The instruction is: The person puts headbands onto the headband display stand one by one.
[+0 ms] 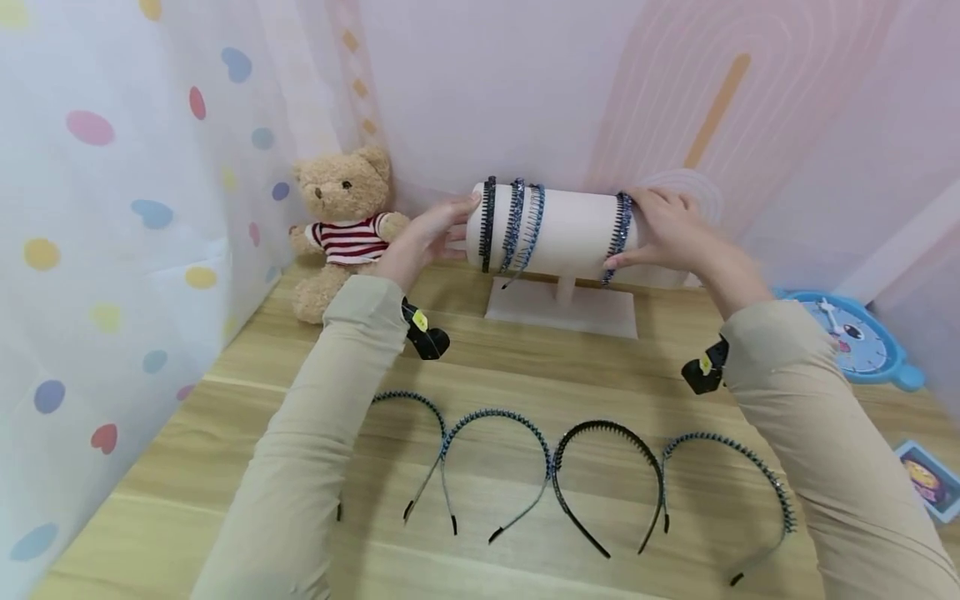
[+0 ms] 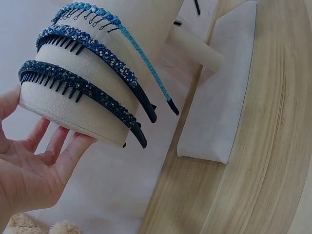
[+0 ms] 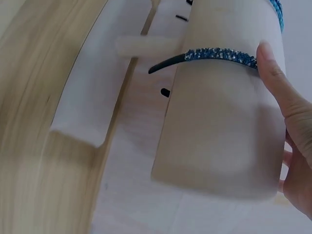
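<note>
Tabletop [image 1: 525, 367], right hand [image 1: 669, 230] touching headband [image 1: 621, 223], yellow label [image 1: 706, 363]

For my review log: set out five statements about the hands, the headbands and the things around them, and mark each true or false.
1. Four headbands sit on the white roll. True.

2. The left hand is lifting a headband off the table. False: it is at the left end of the roll.

3. The right hand has its thumb on the rightmost headband of the roll. True.

4. The teddy bear wears a plain blue shirt. False: its shirt is striped red and white.

5. A black headband lies among those on the table. True.
</note>
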Motion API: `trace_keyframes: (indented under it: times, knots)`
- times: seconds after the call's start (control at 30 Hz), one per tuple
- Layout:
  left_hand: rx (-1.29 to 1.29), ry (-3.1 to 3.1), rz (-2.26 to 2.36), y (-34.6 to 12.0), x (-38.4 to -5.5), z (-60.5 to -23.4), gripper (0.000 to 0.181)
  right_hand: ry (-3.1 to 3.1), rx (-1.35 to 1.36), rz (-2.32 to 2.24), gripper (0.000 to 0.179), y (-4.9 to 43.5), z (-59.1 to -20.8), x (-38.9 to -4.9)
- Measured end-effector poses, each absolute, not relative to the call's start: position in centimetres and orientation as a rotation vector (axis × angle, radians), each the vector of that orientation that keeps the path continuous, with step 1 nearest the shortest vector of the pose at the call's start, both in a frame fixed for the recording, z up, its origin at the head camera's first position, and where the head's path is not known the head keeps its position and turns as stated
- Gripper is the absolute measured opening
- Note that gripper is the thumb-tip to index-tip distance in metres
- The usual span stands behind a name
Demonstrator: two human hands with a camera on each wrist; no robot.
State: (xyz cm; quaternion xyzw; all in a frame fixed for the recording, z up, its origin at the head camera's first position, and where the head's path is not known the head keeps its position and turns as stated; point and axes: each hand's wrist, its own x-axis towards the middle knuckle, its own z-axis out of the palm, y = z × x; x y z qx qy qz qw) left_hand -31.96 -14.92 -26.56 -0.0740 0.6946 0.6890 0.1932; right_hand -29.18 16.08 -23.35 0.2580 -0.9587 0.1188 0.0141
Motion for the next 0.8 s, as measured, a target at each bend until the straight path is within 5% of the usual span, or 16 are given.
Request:
trace_keyframes:
  times: [0.5, 0.8]
  knots:
    - [-0.212, 1.962, 1.922, -14.7, -31.7, -26.2, 0.057, -2.981, 0.952, 0.265, 0.111, 9.2, -23.1, -31.0]
    - [-0.200, 1.943, 1.935, -14.9, -31.8, -26.3, 0.057, -2.975, 0.712, 0.431, 0.133, 15.0, -24.0, -29.2]
